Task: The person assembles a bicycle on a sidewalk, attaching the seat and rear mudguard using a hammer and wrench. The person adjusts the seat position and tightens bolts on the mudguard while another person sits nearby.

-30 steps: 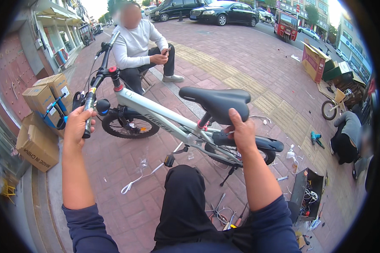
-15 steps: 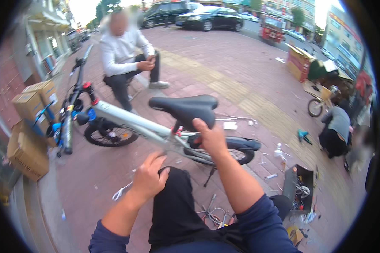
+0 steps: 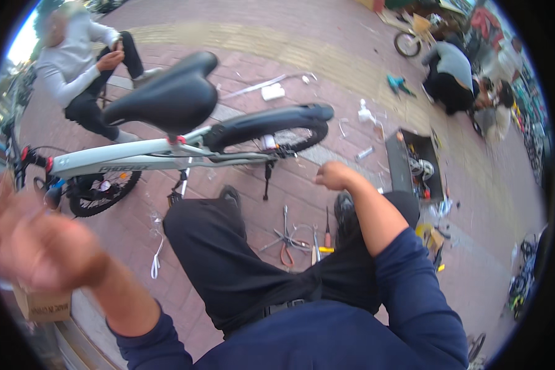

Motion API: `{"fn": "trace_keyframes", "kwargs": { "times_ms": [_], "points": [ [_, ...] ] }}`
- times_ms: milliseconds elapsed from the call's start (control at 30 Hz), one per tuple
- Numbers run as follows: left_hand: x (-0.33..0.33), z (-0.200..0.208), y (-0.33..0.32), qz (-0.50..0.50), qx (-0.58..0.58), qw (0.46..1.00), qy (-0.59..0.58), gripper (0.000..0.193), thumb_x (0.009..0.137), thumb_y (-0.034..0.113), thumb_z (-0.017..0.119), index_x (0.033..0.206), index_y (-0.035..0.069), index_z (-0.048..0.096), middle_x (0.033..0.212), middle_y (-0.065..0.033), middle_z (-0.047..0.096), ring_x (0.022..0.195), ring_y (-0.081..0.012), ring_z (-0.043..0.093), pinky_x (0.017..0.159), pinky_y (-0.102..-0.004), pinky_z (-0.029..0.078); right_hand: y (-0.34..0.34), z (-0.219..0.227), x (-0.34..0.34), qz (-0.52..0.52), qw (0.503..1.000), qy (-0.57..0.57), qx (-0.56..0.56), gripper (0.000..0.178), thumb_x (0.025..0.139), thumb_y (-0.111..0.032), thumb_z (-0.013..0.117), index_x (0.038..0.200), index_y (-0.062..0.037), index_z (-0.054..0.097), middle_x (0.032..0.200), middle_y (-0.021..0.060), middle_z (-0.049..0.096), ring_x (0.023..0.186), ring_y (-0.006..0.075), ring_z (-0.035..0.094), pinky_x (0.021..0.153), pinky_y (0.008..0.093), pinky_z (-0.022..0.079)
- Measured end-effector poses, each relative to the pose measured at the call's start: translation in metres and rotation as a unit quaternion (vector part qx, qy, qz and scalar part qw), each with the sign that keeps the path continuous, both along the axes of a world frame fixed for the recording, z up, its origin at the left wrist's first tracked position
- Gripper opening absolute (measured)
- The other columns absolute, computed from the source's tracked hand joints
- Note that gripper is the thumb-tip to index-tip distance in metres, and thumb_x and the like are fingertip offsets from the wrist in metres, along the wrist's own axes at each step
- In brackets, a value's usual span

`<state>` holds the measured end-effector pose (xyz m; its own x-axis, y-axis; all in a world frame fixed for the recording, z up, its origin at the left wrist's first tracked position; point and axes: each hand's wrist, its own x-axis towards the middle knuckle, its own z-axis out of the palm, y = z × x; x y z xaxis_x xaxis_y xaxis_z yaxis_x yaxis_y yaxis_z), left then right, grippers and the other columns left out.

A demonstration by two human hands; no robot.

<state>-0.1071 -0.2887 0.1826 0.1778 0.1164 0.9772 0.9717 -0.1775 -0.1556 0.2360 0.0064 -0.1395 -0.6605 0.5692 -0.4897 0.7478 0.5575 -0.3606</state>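
Observation:
A bicycle with a pale frame [image 3: 114,154] stands on its kickstand [image 3: 268,180] in front of my knees. Its black saddle [image 3: 166,95] points left, and a black rear mudguard [image 3: 271,117] covers the back wheel. My left hand [image 3: 40,240], smeared by motion, is raised at the far left near the handlebar end; its fingers are too blurred to read. My right hand [image 3: 335,176] hangs in the air right of the kickstand, apart from the bicycle, with curled fingers and nothing visible in them.
Pliers [image 3: 287,254], a screwdriver [image 3: 327,237] and other tools lie between my feet. An open toolbox [image 3: 407,163] stands to the right. A seated person [image 3: 74,68] is beyond the bicycle; a crouching person [image 3: 453,74] is far right. A cardboard box [image 3: 43,305] sits lower left.
My right hand has let go of the saddle and moved right. My left hand has swung up and left. The view has tilted down, and the saddle looks turned relative to before.

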Motion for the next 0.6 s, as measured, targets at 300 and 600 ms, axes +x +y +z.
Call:
{"fn": "trace_keyframes", "kwargs": {
  "times_ms": [300,600],
  "points": [
    [0.099,-0.173,0.153,-0.256,-0.348,0.901,-0.041,0.021,0.078,-0.005,0.073,0.098,-0.002,0.072,0.1,-0.0189,0.075,0.082,-0.0287,0.074,0.071,-0.0348,0.058,-0.017,-0.137,0.045,-0.089,0.993,-0.069,-0.024,0.052,0.096,-0.048,0.058,0.103,-0.0005,0.077,0.111,0.024,0.072,0.108,0.0414,0.068,0.095,0.0469,0.053],
    [0.119,-0.231,0.169,-0.081,-0.887,0.455,-0.024,0.071,0.09,0.032,0.072,0.145,-0.003,0.045,0.135,-0.0226,0.062,0.121,-0.0389,0.062,0.1,-0.047,0.051,-0.1,-0.247,0.048,0.02,0.963,-0.227,-0.144,0.046,0.096,-0.047,0.057,0.106,-0.0087,0.079,0.115,0.0177,0.073,0.109,0.0363,0.068,0.095,0.046,0.053]
  ]
}}
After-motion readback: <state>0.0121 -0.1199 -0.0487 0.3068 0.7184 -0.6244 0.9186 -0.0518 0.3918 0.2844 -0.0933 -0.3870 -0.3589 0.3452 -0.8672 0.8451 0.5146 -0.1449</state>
